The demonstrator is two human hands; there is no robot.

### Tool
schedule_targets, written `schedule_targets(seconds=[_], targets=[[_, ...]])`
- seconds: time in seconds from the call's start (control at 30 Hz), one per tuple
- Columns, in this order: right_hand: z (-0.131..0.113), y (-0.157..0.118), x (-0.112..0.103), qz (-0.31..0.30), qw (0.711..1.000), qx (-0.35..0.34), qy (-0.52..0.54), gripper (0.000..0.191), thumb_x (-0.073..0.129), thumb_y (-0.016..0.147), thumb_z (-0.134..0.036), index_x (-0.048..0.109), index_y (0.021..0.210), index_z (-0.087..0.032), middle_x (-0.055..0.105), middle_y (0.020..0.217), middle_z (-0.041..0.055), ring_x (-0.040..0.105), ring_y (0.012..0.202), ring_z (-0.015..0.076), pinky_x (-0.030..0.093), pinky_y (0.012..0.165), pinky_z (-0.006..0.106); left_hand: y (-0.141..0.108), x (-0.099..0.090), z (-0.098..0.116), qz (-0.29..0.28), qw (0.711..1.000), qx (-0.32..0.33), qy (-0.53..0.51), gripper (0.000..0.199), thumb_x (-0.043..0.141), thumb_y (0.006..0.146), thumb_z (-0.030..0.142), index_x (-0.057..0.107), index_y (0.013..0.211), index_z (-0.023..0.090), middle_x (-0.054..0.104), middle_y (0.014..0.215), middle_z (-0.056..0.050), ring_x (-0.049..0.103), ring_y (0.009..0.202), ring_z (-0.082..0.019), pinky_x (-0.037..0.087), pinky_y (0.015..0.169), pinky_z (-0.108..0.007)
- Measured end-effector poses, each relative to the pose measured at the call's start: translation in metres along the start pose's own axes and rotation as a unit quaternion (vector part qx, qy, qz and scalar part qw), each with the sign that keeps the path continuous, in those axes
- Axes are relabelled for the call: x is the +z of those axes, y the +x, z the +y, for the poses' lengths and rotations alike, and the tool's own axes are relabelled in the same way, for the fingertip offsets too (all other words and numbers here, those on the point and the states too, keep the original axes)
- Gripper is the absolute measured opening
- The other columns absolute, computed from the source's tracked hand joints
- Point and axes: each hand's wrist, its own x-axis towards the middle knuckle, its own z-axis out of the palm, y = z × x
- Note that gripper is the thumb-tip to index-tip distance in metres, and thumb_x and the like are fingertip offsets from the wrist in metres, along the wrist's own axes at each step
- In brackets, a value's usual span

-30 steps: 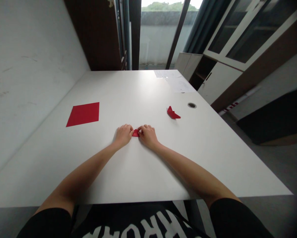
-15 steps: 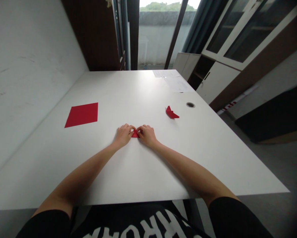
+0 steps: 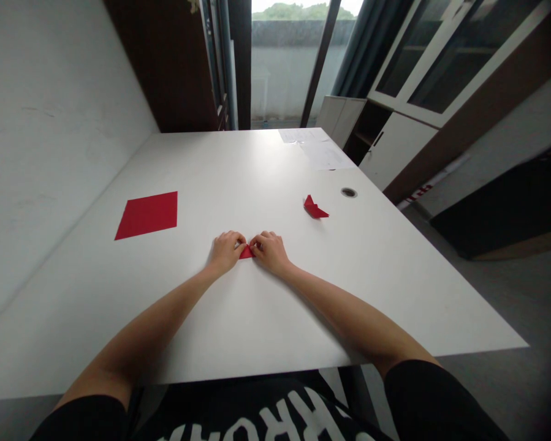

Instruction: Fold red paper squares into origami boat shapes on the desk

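Note:
Between my two hands is a small piece of folded red paper, low on the table near its middle. My left hand pinches it from the left side, fingers curled. From the right, my right hand pinches the same paper, with the fingertips of both hands almost meeting at its top. Much of the paper is covered by the fingers. A folded red paper boat lies to the right, beyond my right hand. Off to the left a flat red sheet of paper rests on the table.
The white table runs from my body toward the window. A round cable hole is near its right edge, and white paper sheets lie at the far right corner. A wall borders the left side; cabinets stand beyond the right.
The view has shifted slightly, so everything on the table appears a little further left. Both hands stay on the folded red paper, with only small finger movement.

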Motion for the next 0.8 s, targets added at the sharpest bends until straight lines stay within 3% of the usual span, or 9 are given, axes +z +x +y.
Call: schedule_targets(seconds=[0.17, 0.37, 0.67, 0.8], targets=[[0.0001, -0.0007, -0.0013, -0.002, 1.0, 0.001, 0.002, 0.011, 0.063, 0.094, -0.027, 0.073, 0.096, -0.024, 0.067, 0.097, 0.0042, 0.055, 0.096, 0.0209, 0.034, 0.086, 0.034, -0.0007, -0.0011, 0.0015, 0.001, 1.0, -0.005, -0.022, 0.005, 0.063, 0.092, 0.024, 0.066, 0.088, 0.023, 0.072, 0.098, -0.003, 0.063, 0.095, -0.023, 0.043, 0.087, -0.038], [0.0019, -0.0002, -0.0032, -0.002, 1.0, -0.003, 0.019, 0.013, 0.064, 0.094, -0.032, 0.073, 0.095, -0.024, 0.068, 0.093, 0.0031, 0.057, 0.091, 0.0194, 0.035, 0.085, 0.033, -0.0009, -0.0042, 0.0005, 0.022, 0.992, 0.008, -0.121, 0.007, 0.059, 0.091, 0.02, 0.062, 0.086, 0.022, 0.069, 0.091, -0.002, 0.062, 0.086, -0.018, 0.048, 0.086, -0.033], [0.0044, -0.0002, -0.0044, 0.017, 0.998, -0.019, 0.065, 0.011, 0.063, 0.093, -0.026, 0.071, 0.088, -0.022, 0.066, 0.091, 0.0028, 0.057, 0.091, 0.0186, 0.04, 0.084, 0.031, -0.0029, -0.0039, 0.0016, 0.055, 0.982, 0.025, -0.176, 0.005, 0.059, 0.092, 0.021, 0.062, 0.088, 0.021, 0.068, 0.092, -0.002, 0.062, 0.088, -0.017, 0.05, 0.089, -0.032], [0.0039, -0.0013, -0.0078, 0.033, 0.993, -0.021, 0.112, 0.012, 0.057, 0.094, -0.024, 0.068, 0.09, -0.021, 0.065, 0.097, 0.0042, 0.058, 0.091, 0.0174, 0.043, 0.083, 0.029, -0.0029, -0.0013, 0.0013, 0.095, 0.975, 0.0, -0.202, 0.011, 0.064, 0.09, 0.026, 0.062, 0.1, 0.021, 0.07, 0.099, -0.003, 0.064, 0.092, -0.017, 0.052, 0.088, -0.032]])
